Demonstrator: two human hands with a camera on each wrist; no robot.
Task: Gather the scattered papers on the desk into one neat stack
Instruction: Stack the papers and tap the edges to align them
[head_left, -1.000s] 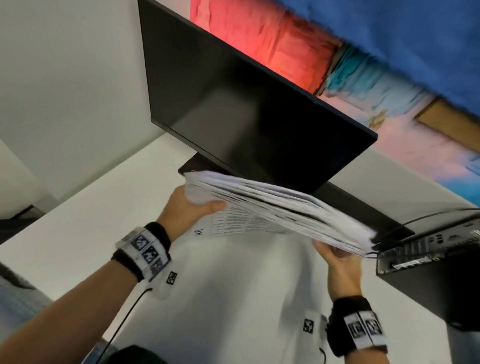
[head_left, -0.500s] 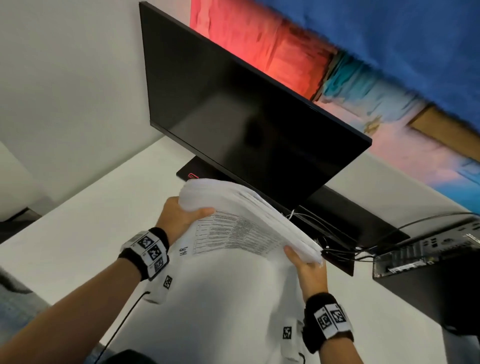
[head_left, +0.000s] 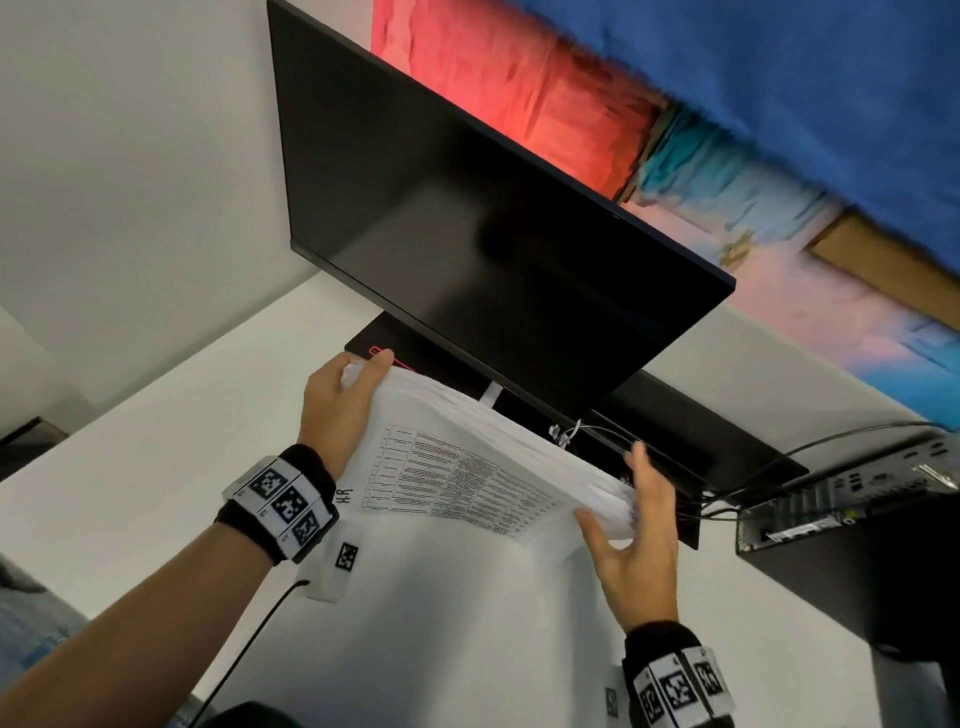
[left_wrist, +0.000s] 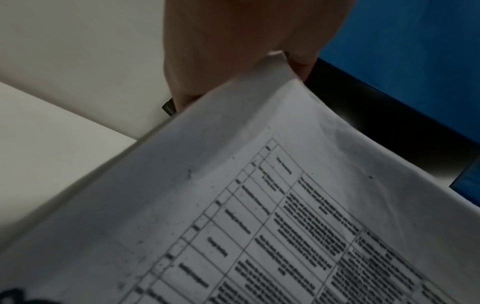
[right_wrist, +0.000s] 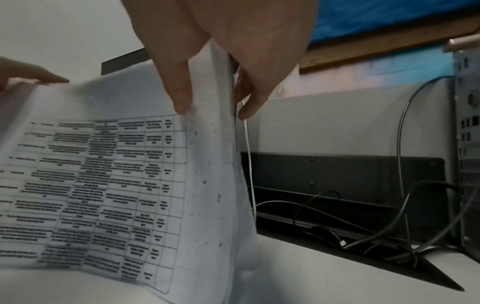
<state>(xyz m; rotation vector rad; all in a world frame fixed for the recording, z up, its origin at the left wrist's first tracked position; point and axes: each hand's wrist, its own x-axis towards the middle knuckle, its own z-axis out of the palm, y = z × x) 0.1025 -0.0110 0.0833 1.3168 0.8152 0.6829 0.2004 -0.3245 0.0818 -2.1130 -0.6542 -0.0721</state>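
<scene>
**Paper stack held on edge between both hands**

Nearest us, our right hand (head_left: 631, 551) stood with fingers straight and slightly spread, the thumb lying on the printed face of the stack of papers (head_left: 467, 467) and the fingers flat behind its right end; in the right wrist view the sheets sat between thumb and fingers (right_wrist: 249, 96) without a tight curl. Our left hand (head_left: 332, 410) gripped the opposite end, thumb hooked over the top corner and the palm against the side edge. The stack was raised on its long edge above the white desk (head_left: 156, 467), tilted, its front sheet showing a printed table and a handwritten mark near the left wrist. The sheets fanned a little along the top edge.

Just behind the papers lay a black cable tray (right_wrist: 363, 205) with dark cables and one white cable (right_wrist: 249, 164). A dark monitor (head_left: 493, 234) stood beyond that, and a black computer case (head_left: 857, 545) sat to the right on the desk.
</scene>
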